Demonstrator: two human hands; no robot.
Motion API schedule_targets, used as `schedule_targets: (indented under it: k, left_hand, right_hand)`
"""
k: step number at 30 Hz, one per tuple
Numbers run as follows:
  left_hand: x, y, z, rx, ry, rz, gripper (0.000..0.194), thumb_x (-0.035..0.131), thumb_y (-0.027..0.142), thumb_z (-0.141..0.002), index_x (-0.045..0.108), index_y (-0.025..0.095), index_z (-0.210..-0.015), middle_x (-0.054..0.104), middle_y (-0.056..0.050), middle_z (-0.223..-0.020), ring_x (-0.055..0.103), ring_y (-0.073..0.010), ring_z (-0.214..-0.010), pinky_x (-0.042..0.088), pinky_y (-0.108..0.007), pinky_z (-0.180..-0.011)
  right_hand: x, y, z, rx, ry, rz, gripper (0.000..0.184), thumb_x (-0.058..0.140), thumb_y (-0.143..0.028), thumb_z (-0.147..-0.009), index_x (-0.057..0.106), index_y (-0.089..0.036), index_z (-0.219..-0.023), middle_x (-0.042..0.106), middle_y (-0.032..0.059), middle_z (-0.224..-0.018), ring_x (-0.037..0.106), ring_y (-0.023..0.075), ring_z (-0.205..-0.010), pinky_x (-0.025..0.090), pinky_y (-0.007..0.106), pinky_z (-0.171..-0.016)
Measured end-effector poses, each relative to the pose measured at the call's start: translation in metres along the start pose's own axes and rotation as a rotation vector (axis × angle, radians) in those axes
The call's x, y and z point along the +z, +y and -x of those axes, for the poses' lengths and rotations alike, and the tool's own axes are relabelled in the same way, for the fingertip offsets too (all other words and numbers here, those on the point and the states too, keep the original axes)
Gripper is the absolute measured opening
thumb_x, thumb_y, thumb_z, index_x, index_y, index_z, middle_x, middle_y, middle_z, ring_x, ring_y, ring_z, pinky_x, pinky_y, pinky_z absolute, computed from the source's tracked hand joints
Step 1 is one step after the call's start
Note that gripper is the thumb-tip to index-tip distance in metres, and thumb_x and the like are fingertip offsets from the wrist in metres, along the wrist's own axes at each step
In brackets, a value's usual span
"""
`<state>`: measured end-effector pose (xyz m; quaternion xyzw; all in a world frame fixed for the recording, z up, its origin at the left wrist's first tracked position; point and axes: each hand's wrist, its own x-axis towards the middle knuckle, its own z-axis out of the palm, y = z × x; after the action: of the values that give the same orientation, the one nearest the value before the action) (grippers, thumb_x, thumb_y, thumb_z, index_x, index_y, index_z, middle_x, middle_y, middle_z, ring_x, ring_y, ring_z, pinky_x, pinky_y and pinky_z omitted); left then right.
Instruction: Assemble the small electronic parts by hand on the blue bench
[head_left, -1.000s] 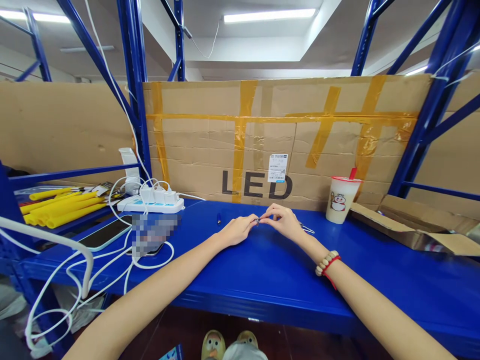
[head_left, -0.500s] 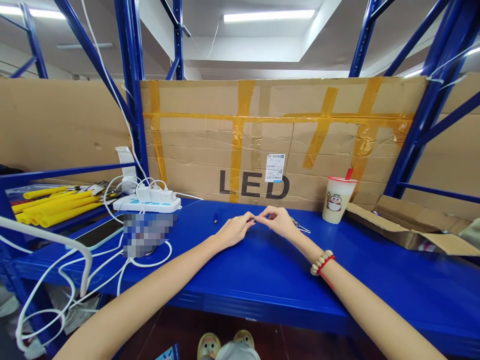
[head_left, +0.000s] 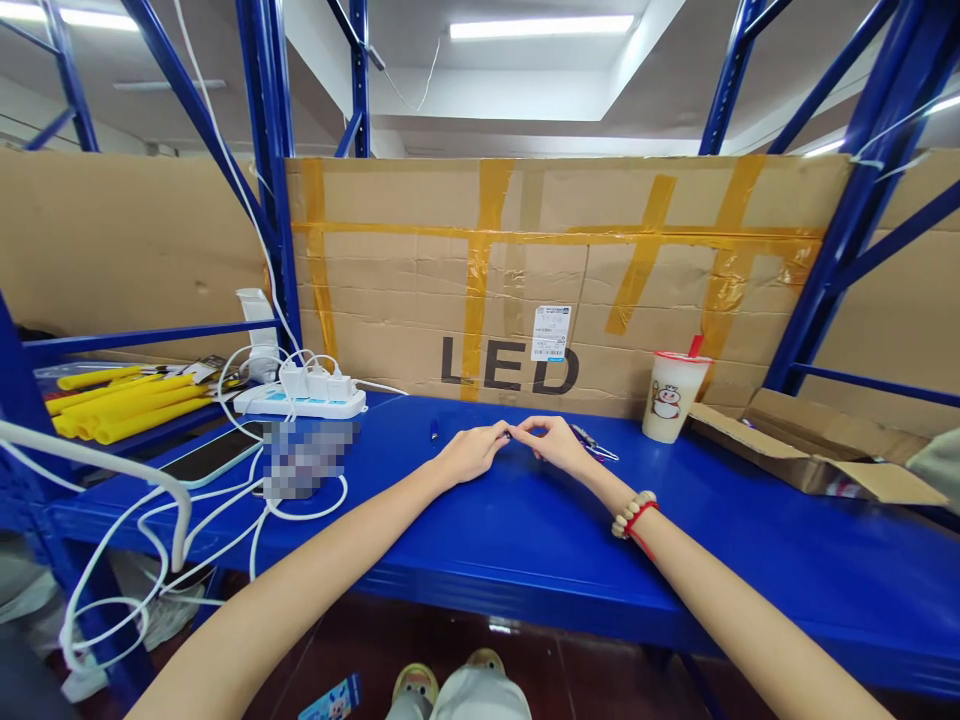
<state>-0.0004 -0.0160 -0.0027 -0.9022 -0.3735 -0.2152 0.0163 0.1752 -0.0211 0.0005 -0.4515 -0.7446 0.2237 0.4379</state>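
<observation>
Over the blue tabletop [head_left: 480, 535], my left hand [head_left: 472, 452] and my right hand [head_left: 551, 443] meet at their fingertips. Between them is a small dark piece [head_left: 510, 433], mostly covered by the fingers and too small to name. Both hands are closed in a pinch around it. Just behind my right hand lies a metal tool with looped handles [head_left: 596, 445], partly hidden by the wrist; it looks like small scissors or pliers. A short dark blue cylinder [head_left: 434, 430] stands on the table left of my left hand.
A white power strip [head_left: 300, 402] with plugs, a phone [head_left: 214, 455] and looping white cables [head_left: 311, 516] crowd the left side, near yellow tubes [head_left: 135, 405]. On the right are a drink cup [head_left: 673, 398] and an open cardboard box [head_left: 810, 450]. A large cardboard panel [head_left: 390, 290] stands behind.
The view has shifted slightly. Both hands stay together at nearly the same spot, still pinching the small dark piece, with only slight finger movement.
</observation>
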Motion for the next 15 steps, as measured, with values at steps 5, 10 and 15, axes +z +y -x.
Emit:
schedule_targets:
  k: [5,10,15]
  left_hand:
    - [-0.004,0.0,0.0,-0.088,0.075,-0.01,0.03,0.02,0.034,-0.091,0.044,0.026,-0.108,0.061,-0.002,-0.103,0.058,-0.021,-0.092,0.043,-0.028,-0.069]
    - [-0.005,-0.004,0.0,-0.048,0.091,0.087,0.031,0.021,0.033,-0.091,0.048,0.026,-0.105,0.06,0.0,-0.104,0.057,-0.0164,-0.092,0.042,-0.025,-0.072]
    - [-0.006,-0.004,0.0,-0.018,0.092,0.158,0.031,0.021,0.035,-0.091,0.049,0.024,-0.101,0.061,0.0,-0.093,0.057,-0.0149,-0.083,0.042,-0.024,-0.069]
  right_hand:
    - [-0.003,-0.001,-0.002,-0.163,0.15,0.137,0.039,0.057,-0.051,-0.07,0.064,-0.016,-0.086,0.06,0.0024,-0.071,0.044,0.0064,-0.041,0.035,0.021,-0.043]
    - [-0.008,-0.007,0.001,-0.313,0.199,0.354,0.028,0.059,-0.045,-0.072,0.069,-0.021,-0.083,0.059,0.002,-0.078,0.044,0.0056,-0.046,0.036,0.021,-0.05]
    - [-0.009,-0.011,0.004,-0.36,0.18,0.545,0.022,0.056,-0.043,-0.076,0.069,-0.027,-0.085,0.059,-0.0006,-0.081,0.049,0.0054,-0.053,0.031,0.02,-0.049]
